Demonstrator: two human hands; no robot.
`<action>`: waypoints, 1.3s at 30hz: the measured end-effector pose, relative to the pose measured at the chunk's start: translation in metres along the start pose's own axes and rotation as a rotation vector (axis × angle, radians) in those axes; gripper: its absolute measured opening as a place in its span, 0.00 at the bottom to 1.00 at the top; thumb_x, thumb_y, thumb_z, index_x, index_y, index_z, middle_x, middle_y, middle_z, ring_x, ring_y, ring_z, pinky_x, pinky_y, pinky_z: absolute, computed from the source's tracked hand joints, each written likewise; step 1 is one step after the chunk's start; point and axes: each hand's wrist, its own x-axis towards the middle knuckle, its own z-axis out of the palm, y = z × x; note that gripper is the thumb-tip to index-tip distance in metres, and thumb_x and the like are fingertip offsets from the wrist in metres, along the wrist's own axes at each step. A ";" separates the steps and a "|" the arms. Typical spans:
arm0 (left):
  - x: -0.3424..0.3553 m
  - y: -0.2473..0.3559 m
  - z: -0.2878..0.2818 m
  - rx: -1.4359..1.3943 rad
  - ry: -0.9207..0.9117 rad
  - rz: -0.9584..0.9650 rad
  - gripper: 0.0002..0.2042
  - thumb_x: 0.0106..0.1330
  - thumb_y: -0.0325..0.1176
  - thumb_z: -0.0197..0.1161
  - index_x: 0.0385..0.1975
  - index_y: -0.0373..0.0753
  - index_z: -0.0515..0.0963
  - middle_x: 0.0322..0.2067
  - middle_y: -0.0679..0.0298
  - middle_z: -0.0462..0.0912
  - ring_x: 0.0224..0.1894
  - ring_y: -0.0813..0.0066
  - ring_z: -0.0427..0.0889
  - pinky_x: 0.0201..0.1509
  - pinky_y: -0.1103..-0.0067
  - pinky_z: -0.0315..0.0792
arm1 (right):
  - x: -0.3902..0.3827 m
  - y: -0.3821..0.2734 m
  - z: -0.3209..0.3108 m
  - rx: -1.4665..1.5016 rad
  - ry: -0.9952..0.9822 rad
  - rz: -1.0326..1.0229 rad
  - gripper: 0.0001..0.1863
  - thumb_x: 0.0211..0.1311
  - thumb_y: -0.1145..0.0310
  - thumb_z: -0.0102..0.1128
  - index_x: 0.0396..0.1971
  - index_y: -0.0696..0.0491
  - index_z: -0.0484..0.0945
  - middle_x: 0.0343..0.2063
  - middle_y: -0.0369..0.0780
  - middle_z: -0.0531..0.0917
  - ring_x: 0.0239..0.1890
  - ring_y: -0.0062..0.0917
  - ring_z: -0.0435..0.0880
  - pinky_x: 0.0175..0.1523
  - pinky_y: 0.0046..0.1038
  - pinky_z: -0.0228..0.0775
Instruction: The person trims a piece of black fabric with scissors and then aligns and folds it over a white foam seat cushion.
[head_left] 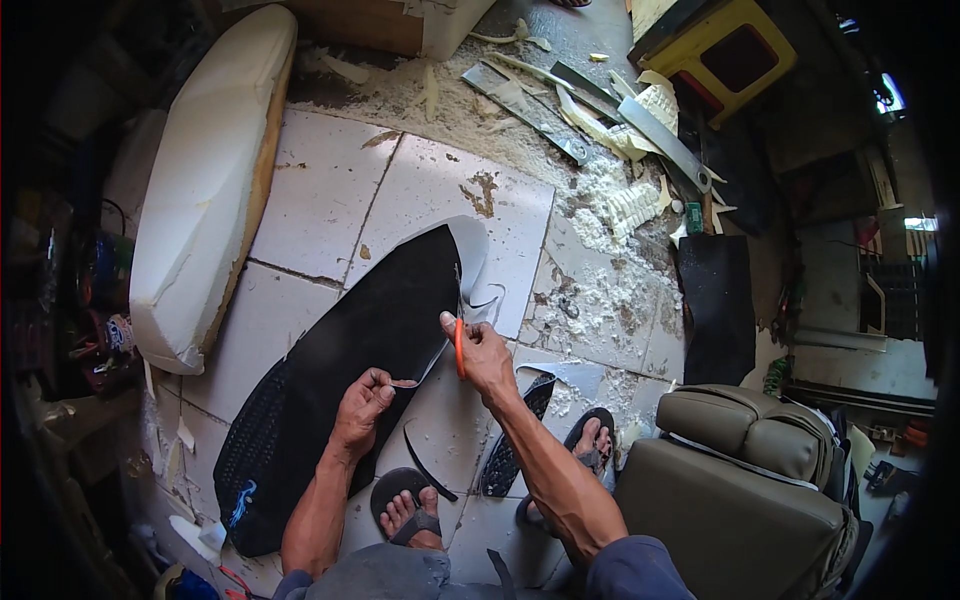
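A long black sheet of seat-cover material (350, 330) lies slantwise on the tiled floor, textured at its near left end, with a small blue mark there. My left hand (362, 410) is closed in a pinch at the sheet's right edge. In my right hand (482, 358) is a pair of scissors with an orange handle (460, 350), at that same edge farther up; the blades are mostly hidden. Pale grey backing (470, 250) shows beyond the sheet's far end. A thin black offcut strip (428, 462) curls on the floor near my sandalled foot.
At left stands a long white foam block (205, 190). Foam crumbs (615, 215) and a long metal blade (660, 140) lie at the far right. A brown padded seat (730, 500) is at my right, with a black rectangular piece (717, 310) beyond it. A black textured scrap (515, 440) lies between my feet.
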 end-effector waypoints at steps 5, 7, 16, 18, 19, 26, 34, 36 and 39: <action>0.003 -0.004 -0.001 -0.036 -0.023 0.034 0.11 0.68 0.36 0.70 0.40 0.42 0.74 0.23 0.80 0.67 0.25 0.92 0.62 0.38 0.90 0.59 | -0.001 0.022 0.013 0.034 0.041 -0.029 0.40 0.56 0.30 0.63 0.30 0.62 0.82 0.25 0.49 0.85 0.32 0.37 0.85 0.44 0.36 0.75; 0.001 0.001 0.001 -0.043 -0.012 0.009 0.11 0.68 0.36 0.70 0.40 0.42 0.74 0.22 0.80 0.66 0.25 0.91 0.62 0.40 0.89 0.60 | -0.016 0.020 0.020 0.028 0.222 -0.093 0.38 0.57 0.32 0.65 0.25 0.60 0.81 0.19 0.45 0.84 0.26 0.33 0.84 0.39 0.34 0.75; 0.004 -0.001 0.006 0.042 -0.048 0.001 0.11 0.68 0.37 0.70 0.40 0.42 0.73 0.39 0.65 0.85 0.28 0.92 0.63 0.36 0.89 0.57 | 0.009 0.037 0.028 0.077 0.052 0.024 0.35 0.57 0.35 0.67 0.29 0.59 0.80 0.17 0.41 0.83 0.22 0.28 0.82 0.35 0.30 0.74; 0.003 -0.003 0.000 0.042 -0.051 0.011 0.11 0.68 0.37 0.69 0.39 0.42 0.73 0.42 0.61 0.86 0.28 0.92 0.63 0.35 0.89 0.57 | -0.001 0.029 0.027 0.069 0.105 0.008 0.35 0.57 0.35 0.67 0.29 0.60 0.80 0.18 0.41 0.83 0.24 0.29 0.83 0.37 0.30 0.75; 0.002 -0.004 -0.003 0.043 -0.053 0.015 0.11 0.69 0.37 0.69 0.39 0.42 0.73 0.44 0.59 0.87 0.28 0.92 0.63 0.35 0.89 0.57 | -0.006 0.025 0.027 0.065 0.132 0.001 0.35 0.56 0.35 0.67 0.29 0.60 0.80 0.18 0.42 0.83 0.25 0.29 0.83 0.37 0.30 0.75; 0.003 -0.002 0.003 0.046 -0.050 -0.001 0.11 0.68 0.37 0.69 0.39 0.42 0.73 0.41 0.63 0.86 0.27 0.92 0.63 0.35 0.89 0.57 | -0.012 0.010 0.016 -0.034 0.147 0.035 0.39 0.58 0.34 0.64 0.36 0.64 0.82 0.25 0.51 0.86 0.34 0.45 0.87 0.45 0.38 0.76; 0.003 -0.001 0.000 0.068 -0.064 -0.001 0.09 0.71 0.35 0.66 0.39 0.42 0.73 0.45 0.61 0.86 0.30 0.91 0.64 0.37 0.88 0.60 | 0.000 0.029 0.019 -0.089 0.126 -0.004 0.36 0.61 0.34 0.61 0.25 0.59 0.84 0.23 0.55 0.84 0.32 0.49 0.86 0.41 0.44 0.75; 0.002 -0.002 -0.001 0.064 -0.062 -0.002 0.09 0.71 0.35 0.66 0.39 0.42 0.73 0.44 0.62 0.86 0.29 0.90 0.64 0.37 0.88 0.60 | -0.001 0.029 0.020 -0.102 0.153 -0.056 0.36 0.60 0.33 0.60 0.24 0.59 0.84 0.21 0.54 0.84 0.31 0.47 0.86 0.40 0.44 0.74; 0.003 -0.004 -0.003 0.056 -0.077 0.001 0.09 0.70 0.35 0.67 0.39 0.42 0.73 0.42 0.63 0.86 0.29 0.90 0.64 0.38 0.88 0.60 | -0.002 0.030 0.018 -0.071 0.131 -0.036 0.38 0.59 0.31 0.60 0.23 0.59 0.84 0.20 0.52 0.83 0.30 0.45 0.86 0.40 0.42 0.74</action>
